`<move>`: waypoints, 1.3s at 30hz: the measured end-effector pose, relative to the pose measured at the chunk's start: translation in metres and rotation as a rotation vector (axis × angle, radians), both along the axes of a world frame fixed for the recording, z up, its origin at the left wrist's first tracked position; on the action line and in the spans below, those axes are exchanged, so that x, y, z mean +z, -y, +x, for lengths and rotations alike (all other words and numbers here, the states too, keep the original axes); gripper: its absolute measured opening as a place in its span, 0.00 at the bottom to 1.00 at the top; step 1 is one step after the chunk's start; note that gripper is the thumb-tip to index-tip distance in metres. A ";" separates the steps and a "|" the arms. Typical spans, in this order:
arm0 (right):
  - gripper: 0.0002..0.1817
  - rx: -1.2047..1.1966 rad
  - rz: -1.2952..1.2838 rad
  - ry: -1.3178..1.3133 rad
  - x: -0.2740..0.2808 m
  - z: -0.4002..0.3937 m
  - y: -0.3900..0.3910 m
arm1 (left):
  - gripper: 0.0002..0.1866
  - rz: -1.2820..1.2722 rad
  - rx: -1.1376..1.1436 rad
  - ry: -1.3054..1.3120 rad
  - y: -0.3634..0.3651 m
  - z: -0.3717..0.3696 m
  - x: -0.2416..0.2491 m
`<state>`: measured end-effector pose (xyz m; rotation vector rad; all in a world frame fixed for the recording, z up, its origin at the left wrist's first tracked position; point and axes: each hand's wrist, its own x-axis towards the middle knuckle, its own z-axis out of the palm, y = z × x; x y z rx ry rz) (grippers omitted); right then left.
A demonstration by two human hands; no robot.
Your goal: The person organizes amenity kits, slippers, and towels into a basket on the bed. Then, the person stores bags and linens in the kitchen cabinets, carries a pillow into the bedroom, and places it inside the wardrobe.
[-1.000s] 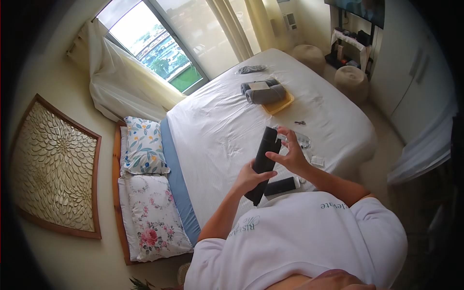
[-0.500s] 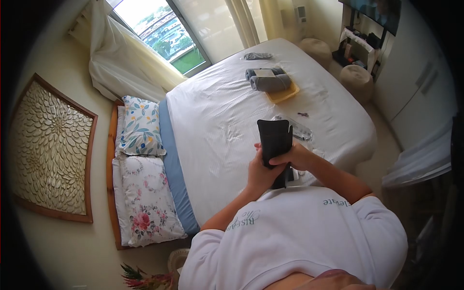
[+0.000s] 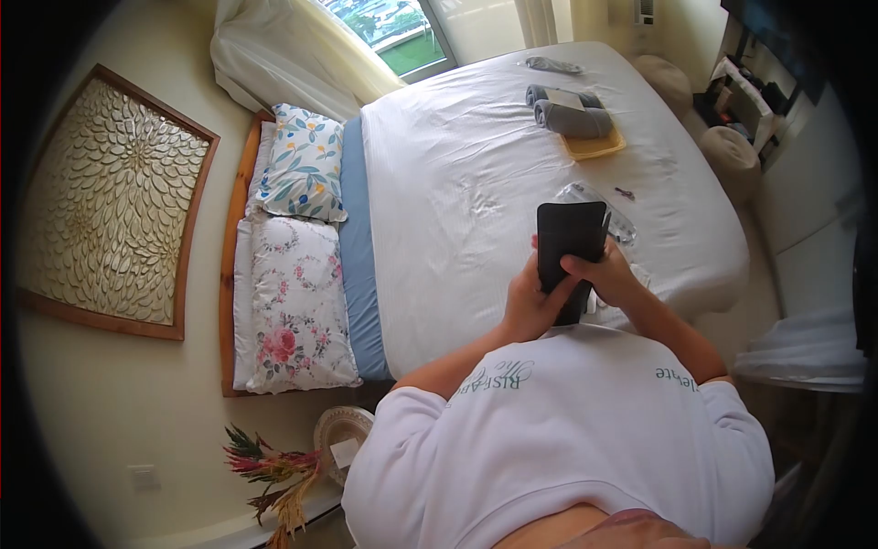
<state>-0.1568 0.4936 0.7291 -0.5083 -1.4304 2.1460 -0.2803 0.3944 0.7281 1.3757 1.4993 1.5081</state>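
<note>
A flat black rectangular object [image 3: 569, 236], with a narrower black part reaching down toward the shirt, is held upright in front of my chest. Its exact kind I cannot make out. My left hand [image 3: 529, 300] is closed around its lower left side. On the right edge, my right hand [image 3: 605, 276] grips it with the thumb laid across the front. Just beyond the hands, a clear plastic package [image 3: 622, 225] lies on the white bed sheet [image 3: 457, 201], partly hidden by the black object.
Rolled grey towels [image 3: 574, 119] rest on a yellow tray [image 3: 599, 149] farther along the bed. A grey bundle [image 3: 551, 65] and a small dark item [image 3: 625, 194] lie there too. Pillows [image 3: 297, 306] line the wooden headboard [image 3: 240, 274]. Dried flowers [image 3: 274, 467] stand at lower left.
The view has turned, so the bed and hands appear farther right and higher. Both hands keep their hold on the black object, which has tilted slightly.
</note>
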 end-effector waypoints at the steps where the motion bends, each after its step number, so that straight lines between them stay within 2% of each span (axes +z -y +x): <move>1: 0.32 -0.148 0.090 -0.089 0.001 -0.005 0.006 | 0.16 -0.001 0.028 -0.021 -0.002 -0.003 -0.002; 3: 0.33 -0.442 0.268 -0.267 0.010 -0.016 0.024 | 0.16 -0.003 0.064 -0.050 -0.002 -0.007 -0.003; 5: 0.34 -0.469 0.424 -0.297 0.012 -0.015 0.025 | 0.17 -0.002 0.080 -0.067 -0.004 -0.008 -0.003; 7: 0.33 -0.515 0.507 -0.365 0.011 -0.019 0.029 | 0.19 0.102 0.141 -0.145 -0.001 -0.005 -0.009; 11: 0.32 -0.626 0.696 -0.294 -0.004 -0.019 0.028 | 0.20 0.179 0.159 -0.196 -0.001 -0.007 -0.012; 14: 0.32 -0.597 0.664 -0.221 0.001 -0.015 0.027 | 0.29 0.140 0.082 -0.130 0.000 -0.006 -0.010; 17: 0.32 -0.547 0.574 -0.194 0.008 -0.016 0.029 | 0.47 0.156 0.163 -0.390 -0.004 0.002 0.019; 20: 0.32 -0.492 0.557 -0.167 0.013 -0.016 0.030 | 0.60 0.138 0.134 -0.367 -0.013 -0.005 0.028; 22: 0.33 -0.461 0.633 -0.095 0.017 -0.015 0.033 | 0.60 0.187 0.121 -0.369 -0.020 -0.009 0.035; 25: 0.33 -0.428 0.642 -0.147 0.026 -0.013 0.032 | 0.61 0.221 0.123 -0.336 -0.019 -0.009 0.039; 28: 0.32 -0.511 0.810 -0.087 0.019 -0.011 0.033 | 0.61 0.242 0.117 -0.280 -0.019 -0.006 0.039; 31: 0.29 -0.477 0.554 -0.307 0.020 -0.009 0.032 | 0.62 0.266 0.125 -0.236 -0.017 -0.002 0.039; 34: 0.25 -0.656 0.747 -0.168 0.009 -0.009 0.032 | 0.61 0.253 0.055 -0.259 -0.016 -0.004 0.039; 35: 0.21 -0.624 0.691 -0.255 0.019 -0.008 0.035 | 0.61 0.234 0.026 -0.284 -0.015 -0.005 0.039; 39: 0.15 -0.592 0.749 -0.224 0.027 -0.001 0.029 | 0.52 0.228 -0.007 -0.271 -0.011 -0.004 0.041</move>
